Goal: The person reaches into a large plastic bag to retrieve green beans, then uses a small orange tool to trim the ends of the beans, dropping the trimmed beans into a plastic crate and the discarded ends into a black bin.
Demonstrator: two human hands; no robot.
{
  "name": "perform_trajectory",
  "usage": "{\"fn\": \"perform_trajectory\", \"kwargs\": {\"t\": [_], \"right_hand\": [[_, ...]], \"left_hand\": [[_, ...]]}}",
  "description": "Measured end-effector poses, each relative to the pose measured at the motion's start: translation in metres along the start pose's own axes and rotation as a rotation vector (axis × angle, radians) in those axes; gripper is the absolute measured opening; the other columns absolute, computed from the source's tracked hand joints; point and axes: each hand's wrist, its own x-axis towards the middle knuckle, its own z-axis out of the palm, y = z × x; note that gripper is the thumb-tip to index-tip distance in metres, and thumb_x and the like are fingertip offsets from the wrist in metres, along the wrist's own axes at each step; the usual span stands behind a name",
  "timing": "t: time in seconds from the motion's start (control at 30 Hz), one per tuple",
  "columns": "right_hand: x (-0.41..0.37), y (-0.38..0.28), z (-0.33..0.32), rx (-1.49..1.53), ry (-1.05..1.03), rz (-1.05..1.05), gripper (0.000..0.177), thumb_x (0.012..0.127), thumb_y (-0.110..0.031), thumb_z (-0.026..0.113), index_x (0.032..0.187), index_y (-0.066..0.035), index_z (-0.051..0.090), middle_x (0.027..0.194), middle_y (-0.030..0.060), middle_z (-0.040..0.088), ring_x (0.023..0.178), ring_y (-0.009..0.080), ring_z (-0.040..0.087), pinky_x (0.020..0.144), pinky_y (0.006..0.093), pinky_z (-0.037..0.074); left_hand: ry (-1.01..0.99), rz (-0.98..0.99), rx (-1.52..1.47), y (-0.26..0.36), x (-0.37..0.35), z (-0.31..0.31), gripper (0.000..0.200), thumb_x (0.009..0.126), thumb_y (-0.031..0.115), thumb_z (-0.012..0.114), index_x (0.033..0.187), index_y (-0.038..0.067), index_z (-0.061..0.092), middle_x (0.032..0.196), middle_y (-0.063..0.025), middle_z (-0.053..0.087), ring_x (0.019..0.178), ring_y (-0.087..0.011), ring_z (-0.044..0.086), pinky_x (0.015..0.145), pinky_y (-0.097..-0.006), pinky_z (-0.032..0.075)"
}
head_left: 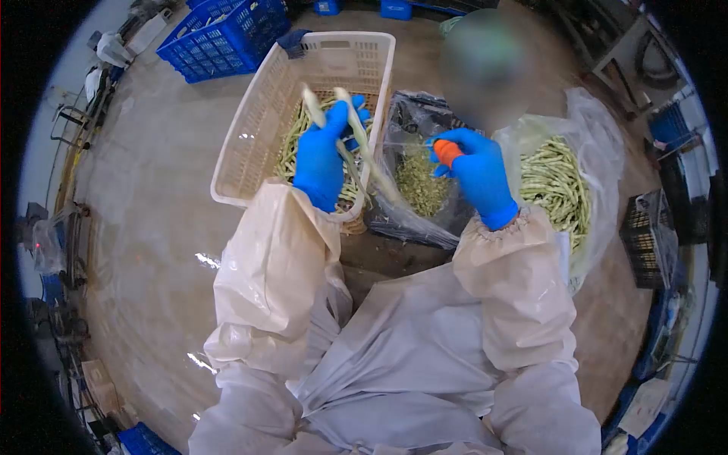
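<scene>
My left hand (320, 155), in a blue glove, is closed around a few long pale green beans (367, 148) over the near right side of a white crate (227, 163). The beans' ends stick up past my fingers and their lower parts hang toward the crate's right rim. My right hand (485, 178), also gloved in blue, grips a knife by its orange handle (447, 152). Its thin blade points left toward the beans and is hard to make out. Below the knife, cut green bean pieces (422, 182) lie in a dark, plastic-lined container (394, 220).
More long beans (288, 148) lie inside the white crate. At right, a clear plastic bag (599, 144) holds a heap of long beans (557, 182). A blurred greenish round shape (485, 64) is ahead. A blue crate (227, 45) stands far left; a black crate (644, 239) stands right.
</scene>
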Motion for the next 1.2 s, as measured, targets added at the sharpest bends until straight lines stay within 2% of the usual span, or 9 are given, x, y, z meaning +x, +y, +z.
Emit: {"fn": "perform_trajectory", "kwargs": {"t": [0.1, 0.3, 0.37, 0.5, 0.6, 0.7, 1.03, 1.13, 1.2], "right_hand": [[0.010, 0.011, -0.019, -0.157, 0.174, -0.071, 0.016, 0.081, -0.011, 0.060, 0.091, 0.000, 0.065, 0.076, 0.0079, 0.065, 0.063, 0.0139, 0.061, 0.054, 0.0249, 0.048], [0.024, 0.011, -0.064, -0.641, 0.548, -0.155, 0.016, 0.077, -0.017, 0.062, 0.087, -0.005, 0.067, 0.075, 0.0144, 0.066, 0.064, 0.0243, 0.063, 0.061, 0.0345, 0.049], [0.022, 0.001, -0.072, -0.751, 0.617, -0.129, 0.016, 0.077, -0.016, 0.062, 0.088, -0.005, 0.067, 0.075, 0.0137, 0.066, 0.066, 0.0252, 0.064, 0.061, 0.0345, 0.049], [0.023, 0.006, -0.063, -0.765, 0.435, -0.450, 0.024, 0.079, -0.016, 0.063, 0.100, -0.005, 0.065, 0.094, 0.0152, 0.065, 0.079, 0.0253, 0.063, 0.068, 0.0334, 0.048], [0.014, 0.003, -0.025, -0.365, 0.128, -0.324, 0.027, 0.080, -0.013, 0.063, 0.106, -0.006, 0.064, 0.099, 0.0141, 0.064, 0.084, 0.0254, 0.062, 0.071, 0.0337, 0.048], [0.003, 0.004, -0.003, -0.376, -0.071, -0.270, 0.026, 0.079, -0.010, 0.062, 0.105, -0.008, 0.065, 0.094, 0.0137, 0.063, 0.082, 0.0279, 0.062, 0.071, 0.0346, 0.048], [-0.007, 0.014, 0.013, -0.823, -0.120, -0.383, 0.016, 0.077, -0.014, 0.058, 0.089, -0.006, 0.065, 0.083, 0.0144, 0.059, 0.077, 0.0324, 0.058, 0.067, 0.0418, 0.047], [-0.007, 0.013, 0.013, -0.862, -0.072, -0.445, 0.012, 0.075, -0.012, 0.058, 0.083, -0.006, 0.063, 0.079, 0.0139, 0.057, 0.075, 0.0328, 0.056, 0.066, 0.0425, 0.046], [-0.007, 0.011, 0.010, -0.880, -0.035, -0.517, 0.008, 0.073, -0.011, 0.058, 0.079, -0.006, 0.062, 0.077, 0.0139, 0.056, 0.074, 0.0329, 0.056, 0.065, 0.0429, 0.045]], "left_hand": [[0.079, 0.035, -0.218, 0.005, 0.013, -0.025, 0.043, 0.091, 0.032, 0.055, 0.121, 0.002, 0.051, 0.107, -0.0088, 0.059, 0.095, -0.0174, 0.057, 0.079, -0.0284, 0.047], [0.181, 0.164, -0.458, 0.018, 0.027, -0.065, 0.042, 0.091, 0.028, 0.054, 0.122, 0.001, 0.047, 0.116, -0.0112, 0.055, 0.106, -0.0214, 0.054, 0.089, -0.0329, 0.049], [0.185, 0.160, -0.485, 0.025, 0.029, -0.076, 0.038, 0.092, 0.021, 0.053, 0.125, 0.005, 0.044, 0.123, -0.0120, 0.051, 0.111, -0.0225, 0.052, 0.092, -0.0352, 0.048], [0.174, 0.157, -0.479, 0.028, 0.026, -0.070, 0.039, 0.091, 0.021, 0.054, 0.125, 0.004, 0.044, 0.122, -0.0120, 0.052, 0.111, -0.0228, 0.052, 0.092, -0.0348, 0.048], [0.140, 0.116, -0.465, 0.023, 0.021, -0.056, 0.040, 0.091, 0.021, 0.054, 0.125, 0.003, 0.044, 0.120, -0.0116, 0.053, 0.111, -0.0226, 0.052, 0.091, -0.0340, 0.048], [0.131, 0.081, -0.419, 0.020, 0.015, -0.043, 0.041, 0.091, 0.021, 0.054, 0.126, 0.002, 0.044, 0.120, -0.0111, 0.052, 0.112, -0.0226, 0.052, 0.091, -0.0340, 0.048], [0.124, 0.064, -0.377, 0.015, 0.015, -0.040, 0.043, 0.091, 0.022, 0.054, 0.126, 0.000, 0.043, 0.120, -0.0127, 0.051, 0.114, -0.0228, 0.050, 0.092, -0.0350, 0.047], [0.239, 0.083, -0.200, 0.014, 0.013, -0.037, 0.038, 0.090, 0.026, 0.056, 0.119, 0.001, 0.052, 0.105, -0.0103, 0.060, 0.096, -0.0190, 0.058, 0.084, -0.0299, 0.049], [0.438, 0.227, 0.101, 0.019, 0.009, -0.027, 0.036, 0.090, 0.022, 0.056, 0.119, 0.001, 0.054, 0.104, -0.0095, 0.060, 0.094, -0.0177, 0.058, 0.083, -0.0290, 0.047]]}}
